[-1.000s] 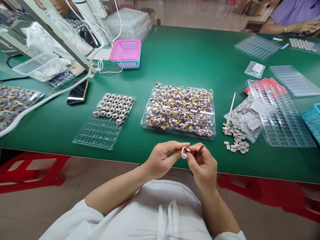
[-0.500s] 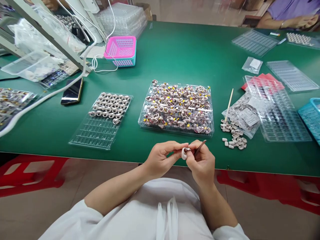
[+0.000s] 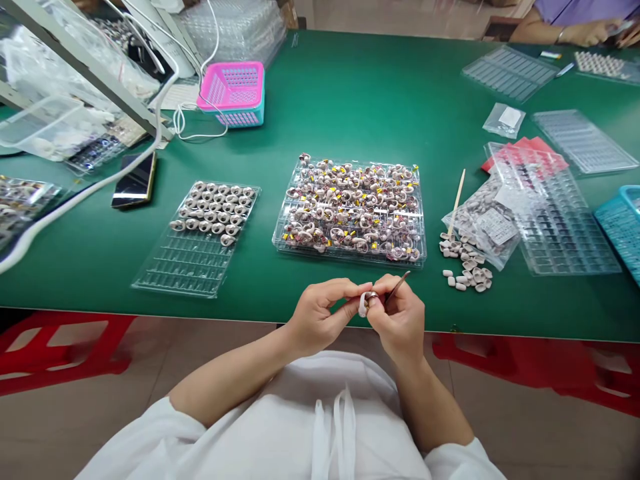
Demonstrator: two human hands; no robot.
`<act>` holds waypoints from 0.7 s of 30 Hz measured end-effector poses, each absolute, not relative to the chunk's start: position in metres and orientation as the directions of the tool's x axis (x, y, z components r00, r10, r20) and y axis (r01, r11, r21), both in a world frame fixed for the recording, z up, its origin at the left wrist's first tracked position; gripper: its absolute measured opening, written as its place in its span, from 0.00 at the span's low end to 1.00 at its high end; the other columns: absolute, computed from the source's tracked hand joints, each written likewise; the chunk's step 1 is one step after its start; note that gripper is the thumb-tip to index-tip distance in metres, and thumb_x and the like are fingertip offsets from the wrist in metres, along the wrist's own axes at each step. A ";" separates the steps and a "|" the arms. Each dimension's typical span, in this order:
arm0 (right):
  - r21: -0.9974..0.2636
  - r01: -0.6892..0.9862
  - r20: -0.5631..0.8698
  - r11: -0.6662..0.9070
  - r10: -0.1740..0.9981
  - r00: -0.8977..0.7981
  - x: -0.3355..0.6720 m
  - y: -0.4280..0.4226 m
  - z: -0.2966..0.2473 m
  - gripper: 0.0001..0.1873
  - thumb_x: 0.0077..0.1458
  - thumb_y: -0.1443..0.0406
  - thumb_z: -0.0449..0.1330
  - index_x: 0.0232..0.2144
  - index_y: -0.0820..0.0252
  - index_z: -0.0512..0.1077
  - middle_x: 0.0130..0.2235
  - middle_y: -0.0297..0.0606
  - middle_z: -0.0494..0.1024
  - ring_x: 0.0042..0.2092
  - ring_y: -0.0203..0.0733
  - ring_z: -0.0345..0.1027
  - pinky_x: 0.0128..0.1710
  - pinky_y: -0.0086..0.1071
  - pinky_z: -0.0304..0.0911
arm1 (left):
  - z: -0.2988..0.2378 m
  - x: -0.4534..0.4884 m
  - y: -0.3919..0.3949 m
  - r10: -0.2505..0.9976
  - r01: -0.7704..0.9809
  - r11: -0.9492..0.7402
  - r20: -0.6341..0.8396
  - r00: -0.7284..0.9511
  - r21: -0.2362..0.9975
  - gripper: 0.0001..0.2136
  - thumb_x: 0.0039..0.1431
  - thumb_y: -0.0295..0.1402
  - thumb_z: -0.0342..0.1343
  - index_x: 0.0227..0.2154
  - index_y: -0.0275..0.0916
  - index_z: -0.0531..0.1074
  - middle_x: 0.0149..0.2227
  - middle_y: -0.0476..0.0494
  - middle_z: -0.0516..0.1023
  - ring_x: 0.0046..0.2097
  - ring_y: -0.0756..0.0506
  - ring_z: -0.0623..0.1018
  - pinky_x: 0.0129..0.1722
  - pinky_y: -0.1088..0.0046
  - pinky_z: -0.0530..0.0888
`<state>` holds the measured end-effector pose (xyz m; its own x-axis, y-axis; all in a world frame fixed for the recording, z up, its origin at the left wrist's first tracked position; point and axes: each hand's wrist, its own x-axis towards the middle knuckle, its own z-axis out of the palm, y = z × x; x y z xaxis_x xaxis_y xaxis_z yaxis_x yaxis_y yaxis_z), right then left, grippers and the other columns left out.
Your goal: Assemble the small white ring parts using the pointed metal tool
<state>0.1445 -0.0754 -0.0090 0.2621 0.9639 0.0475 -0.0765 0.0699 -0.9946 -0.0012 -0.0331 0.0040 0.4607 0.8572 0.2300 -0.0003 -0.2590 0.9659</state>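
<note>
My left hand (image 3: 320,315) pinches a small beige-white curved shell (image 3: 363,305), which looks like an earphone housing, between thumb and fingertips at the table's near edge. My right hand (image 3: 403,323) meets it from the other side, its thumb pressing at the shell's inner side. A slim dark metal tool, apparently tweezers (image 3: 399,285), sticks up from the curled right fingers. Just beyond both hands lies a clear tray (image 3: 280,245) full of similar curved parts with yellow tabs and reddish wires. What sits inside the held shell is partly hidden by my fingers.
A clear tray (image 3: 170,267) at left holds rows of curved parts in its far half. Loose beige caps (image 3: 470,267), a thin stick (image 3: 457,200) and a bag of caps (image 3: 493,223) lie at right. Also around are a phone (image 3: 134,180), pink basket (image 3: 233,87) and white cable (image 3: 100,177).
The view has shifted slightly. Both hands keep hold together, and the shell is turned a little more upright between the fingers. The right thumb sits slightly nearer to it.
</note>
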 end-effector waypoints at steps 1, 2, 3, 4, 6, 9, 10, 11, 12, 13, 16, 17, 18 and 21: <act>-0.995 -0.078 0.035 0.057 0.967 0.254 0.145 -0.074 -0.011 0.05 0.52 0.71 0.59 0.29 0.57 0.69 0.27 0.29 0.68 0.26 0.33 0.65 0.25 0.28 0.61 | 0.003 -0.001 -0.033 0.863 0.013 -0.255 0.222 0.454 0.967 0.11 0.64 0.31 0.58 0.45 0.38 0.81 0.28 0.44 0.79 0.30 0.50 0.76 0.31 0.76 0.73; -0.996 -0.077 0.025 0.045 0.968 0.249 0.146 -0.073 -0.013 0.05 0.52 0.71 0.59 0.29 0.57 0.69 0.28 0.29 0.68 0.26 0.33 0.65 0.25 0.28 0.61 | 0.001 -0.001 -0.033 0.867 0.023 -0.251 0.214 0.450 0.968 0.11 0.64 0.32 0.58 0.45 0.38 0.81 0.28 0.44 0.79 0.30 0.50 0.76 0.32 0.76 0.73; -0.997 -0.074 0.016 0.035 0.970 0.243 0.146 -0.071 -0.015 0.04 0.52 0.71 0.59 0.29 0.57 0.69 0.28 0.29 0.68 0.26 0.33 0.64 0.25 0.28 0.61 | 0.000 -0.001 -0.032 0.869 0.030 -0.246 0.207 0.449 0.969 0.11 0.64 0.32 0.58 0.45 0.38 0.81 0.29 0.44 0.79 0.30 0.50 0.76 0.32 0.76 0.73; -0.997 -0.068 0.011 0.028 0.970 0.241 0.146 -0.070 -0.017 0.04 0.51 0.71 0.59 0.29 0.57 0.69 0.28 0.29 0.68 0.26 0.33 0.64 0.25 0.28 0.60 | 0.000 -0.001 -0.032 0.871 0.036 -0.238 0.197 0.450 0.971 0.11 0.63 0.32 0.58 0.45 0.37 0.81 0.29 0.43 0.80 0.30 0.50 0.76 0.32 0.76 0.73; -0.998 -0.056 0.000 0.014 0.972 0.234 0.147 -0.068 -0.018 0.04 0.51 0.71 0.60 0.28 0.57 0.68 0.27 0.29 0.68 0.27 0.33 0.64 0.25 0.28 0.60 | -0.001 -0.002 -0.031 0.877 0.050 -0.215 0.170 0.449 0.975 0.11 0.63 0.32 0.59 0.44 0.37 0.82 0.29 0.43 0.81 0.31 0.49 0.77 0.33 0.75 0.74; -0.999 -0.053 -0.019 -0.008 0.976 0.218 0.148 -0.066 -0.016 0.04 0.50 0.70 0.60 0.28 0.57 0.68 0.26 0.29 0.67 0.27 0.33 0.63 0.25 0.28 0.60 | 0.000 -0.003 -0.028 0.887 0.058 -0.157 0.115 0.448 0.986 0.11 0.62 0.33 0.60 0.44 0.38 0.82 0.30 0.42 0.82 0.33 0.47 0.79 0.36 0.74 0.76; -0.998 -0.056 -0.025 -0.013 0.978 0.208 0.149 -0.066 -0.015 0.04 0.50 0.70 0.60 0.28 0.57 0.68 0.26 0.29 0.68 0.27 0.33 0.63 0.26 0.27 0.61 | 0.000 -0.004 -0.028 0.887 0.052 -0.133 0.095 0.451 0.990 0.11 0.61 0.33 0.61 0.44 0.37 0.82 0.31 0.42 0.83 0.33 0.47 0.80 0.37 0.73 0.77; -0.998 -0.061 -0.030 -0.018 0.980 0.198 0.151 -0.065 -0.015 0.04 0.50 0.69 0.60 0.28 0.57 0.68 0.26 0.29 0.68 0.27 0.33 0.63 0.26 0.27 0.61 | 0.000 -0.004 -0.027 0.886 0.041 -0.101 0.072 0.459 0.994 0.11 0.61 0.34 0.61 0.44 0.37 0.82 0.32 0.41 0.84 0.34 0.46 0.81 0.38 0.73 0.78; -0.998 -0.066 -0.035 -0.023 0.981 0.188 0.152 -0.065 -0.014 0.04 0.51 0.69 0.60 0.28 0.58 0.68 0.26 0.29 0.69 0.27 0.33 0.63 0.26 0.27 0.61 | 0.000 -0.004 -0.026 0.884 0.027 -0.060 0.040 0.465 0.998 0.11 0.60 0.34 0.62 0.43 0.36 0.82 0.33 0.40 0.84 0.35 0.45 0.82 0.39 0.72 0.79; -0.997 -0.069 -0.040 -0.028 0.983 0.179 0.154 -0.065 -0.013 0.03 0.51 0.69 0.61 0.28 0.58 0.69 0.26 0.30 0.70 0.27 0.32 0.63 0.26 0.27 0.61 | 0.000 -0.004 -0.025 0.883 0.014 -0.011 0.003 0.469 1.000 0.12 0.59 0.35 0.63 0.43 0.36 0.82 0.36 0.39 0.85 0.37 0.44 0.83 0.40 0.71 0.80; -0.997 -0.065 -0.054 -0.044 0.985 0.162 0.157 -0.066 -0.011 0.02 0.53 0.68 0.61 0.30 0.58 0.70 0.27 0.30 0.71 0.27 0.32 0.63 0.27 0.27 0.61 | 0.001 -0.004 -0.023 0.872 -0.016 0.112 -0.091 0.481 0.994 0.14 0.58 0.37 0.64 0.44 0.34 0.82 0.40 0.37 0.86 0.40 0.42 0.84 0.43 0.69 0.81; -0.997 -0.062 -0.059 -0.050 0.986 0.159 0.158 -0.067 -0.010 0.02 0.54 0.68 0.61 0.30 0.57 0.70 0.27 0.30 0.71 0.27 0.32 0.63 0.27 0.27 0.62 | 0.001 -0.004 -0.023 0.870 -0.021 0.126 -0.100 0.484 0.992 0.15 0.59 0.37 0.64 0.45 0.34 0.81 0.41 0.37 0.86 0.40 0.42 0.85 0.43 0.68 0.82; -0.997 -0.060 -0.064 -0.055 0.986 0.156 0.158 -0.067 -0.009 0.02 0.54 0.68 0.60 0.30 0.57 0.70 0.27 0.30 0.71 0.27 0.32 0.63 0.27 0.27 0.62 | 0.001 -0.004 -0.023 0.869 -0.021 0.122 -0.097 0.484 0.992 0.14 0.59 0.37 0.63 0.45 0.34 0.81 0.40 0.37 0.86 0.40 0.42 0.85 0.43 0.69 0.82; -0.997 -0.067 -0.053 -0.043 0.985 0.162 0.156 -0.069 -0.008 0.02 0.54 0.68 0.60 0.30 0.57 0.69 0.26 0.29 0.70 0.26 0.32 0.63 0.26 0.27 0.62 | 0.003 -0.002 -0.024 0.877 -0.011 0.033 -0.024 0.479 0.999 0.12 0.59 0.34 0.63 0.44 0.34 0.82 0.38 0.38 0.85 0.37 0.44 0.84 0.39 0.71 0.81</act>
